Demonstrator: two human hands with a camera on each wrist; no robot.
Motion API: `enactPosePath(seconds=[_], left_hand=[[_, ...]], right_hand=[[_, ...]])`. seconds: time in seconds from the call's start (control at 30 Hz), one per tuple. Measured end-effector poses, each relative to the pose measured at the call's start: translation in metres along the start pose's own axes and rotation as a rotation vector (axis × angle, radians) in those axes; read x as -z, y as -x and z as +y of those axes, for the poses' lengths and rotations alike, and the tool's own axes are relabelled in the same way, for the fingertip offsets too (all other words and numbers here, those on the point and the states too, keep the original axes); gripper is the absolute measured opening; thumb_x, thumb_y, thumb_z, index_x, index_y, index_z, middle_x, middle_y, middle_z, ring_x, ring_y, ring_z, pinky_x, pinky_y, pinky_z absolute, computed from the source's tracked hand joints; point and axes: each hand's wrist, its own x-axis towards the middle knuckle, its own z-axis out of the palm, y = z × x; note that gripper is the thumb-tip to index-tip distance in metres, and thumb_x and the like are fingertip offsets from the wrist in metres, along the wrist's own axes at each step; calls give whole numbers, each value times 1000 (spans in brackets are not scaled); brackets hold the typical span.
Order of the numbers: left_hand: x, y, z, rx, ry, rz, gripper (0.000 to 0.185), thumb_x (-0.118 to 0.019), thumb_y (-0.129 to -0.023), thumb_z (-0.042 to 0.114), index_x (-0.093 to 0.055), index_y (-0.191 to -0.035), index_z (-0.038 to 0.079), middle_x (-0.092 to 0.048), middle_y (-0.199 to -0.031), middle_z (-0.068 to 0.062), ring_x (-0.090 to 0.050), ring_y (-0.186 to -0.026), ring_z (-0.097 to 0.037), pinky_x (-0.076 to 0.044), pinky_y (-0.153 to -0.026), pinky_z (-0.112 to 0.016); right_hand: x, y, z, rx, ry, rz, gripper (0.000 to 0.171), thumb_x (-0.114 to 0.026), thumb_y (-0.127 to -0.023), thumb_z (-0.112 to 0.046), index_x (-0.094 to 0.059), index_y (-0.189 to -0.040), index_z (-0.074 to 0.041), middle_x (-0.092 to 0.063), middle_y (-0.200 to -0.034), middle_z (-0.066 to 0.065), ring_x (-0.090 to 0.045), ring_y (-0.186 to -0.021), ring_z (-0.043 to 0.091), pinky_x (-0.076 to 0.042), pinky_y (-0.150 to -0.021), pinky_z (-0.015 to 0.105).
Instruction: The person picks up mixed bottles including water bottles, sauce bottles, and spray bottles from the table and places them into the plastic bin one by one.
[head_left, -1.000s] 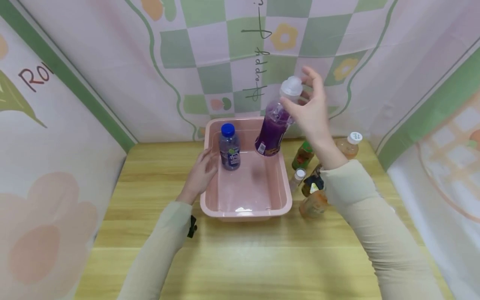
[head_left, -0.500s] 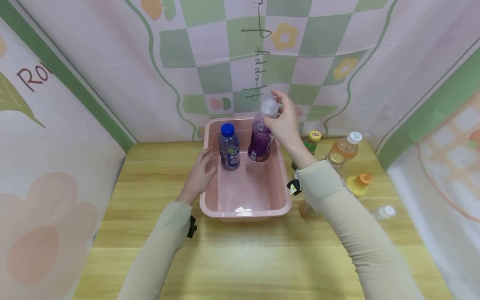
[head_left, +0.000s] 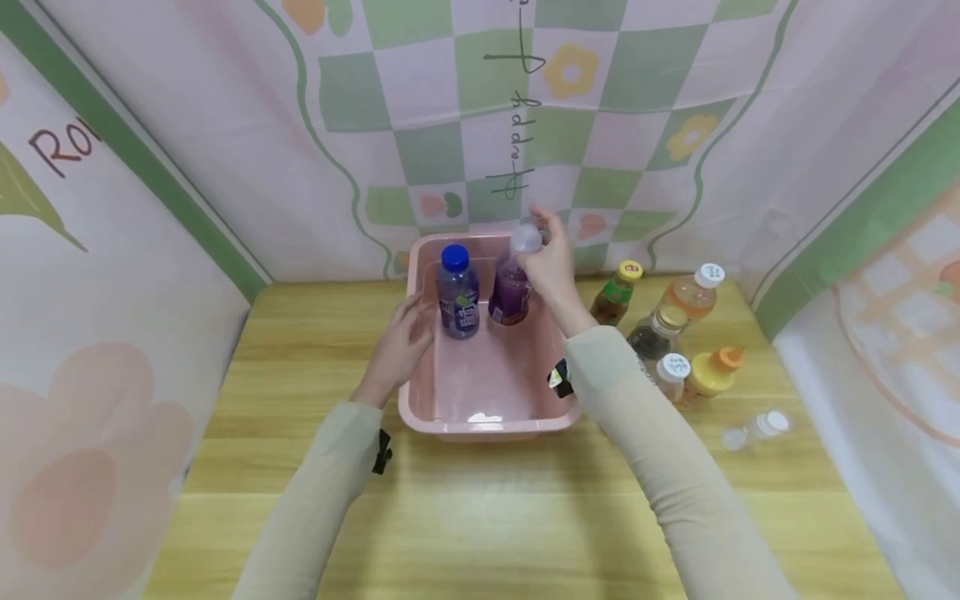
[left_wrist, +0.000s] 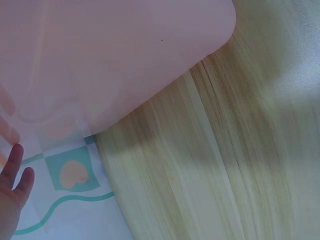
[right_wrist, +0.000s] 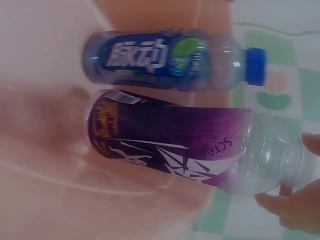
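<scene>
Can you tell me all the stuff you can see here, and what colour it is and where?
pink tub: 1, pink, middle of the table
blue-capped bottle: 1, blue cap and label, upright in the tub's far left corner
purple bottle: 1, purple label with white cap, upright in the tub beside the blue-capped one
bottles on the table: 6, mostly orange, yellow and clear, right of the tub
table: 1, light wood
backdrop: 1, green, pink and white checks, behind the table
left hand: 1, rests on the tub's left rim
right hand: 1, holds the purple bottle near its cap
</scene>
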Motion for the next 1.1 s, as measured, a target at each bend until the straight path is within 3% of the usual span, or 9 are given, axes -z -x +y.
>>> enactPosePath(seconds=[0.27,0.5,0.77,1.1], left_hand=[[0,-1,0,20,18,-7,51,-48,-95,26,-41,-144,16,-17,-161,2,-29,-144,-32,-32,-114,-56],[-1,-1,1,28,13,-7,52,-48,-95,27,-40,-145,16,-17,-161,1,-29,-144,-32,-32,-115,-54],[0,0,1,19,10,-2,52,-48,-94,27,-40,-145,15,-18,-161,1,-27,-145,-31,-30,-117,-54],[0,-1,1,22,5,-4,52,-48,-95,26,-40,-145,15,-18,-161,0,-26,-145,-31,-29,-116,-55]], right_hand=[[-16,3,18,-22,-6,3,73,-59,-70,19,-43,-138,-4,-50,-127,21,-50,-120,33,-48,-102,43],[-25,7,24,-3,68,25,72,-64,-69,16,-48,-136,-8,-49,-132,15,-50,-120,29,-48,-101,39],[-29,3,28,-16,8,38,73,-65,-68,18,-49,-135,-7,-47,-134,16,-49,-122,31,-49,-102,40],[-27,0,27,-55,13,-5,65,-67,-81,4,-43,-140,-7,-45,-139,15,-47,-130,29,-43,-111,35]])
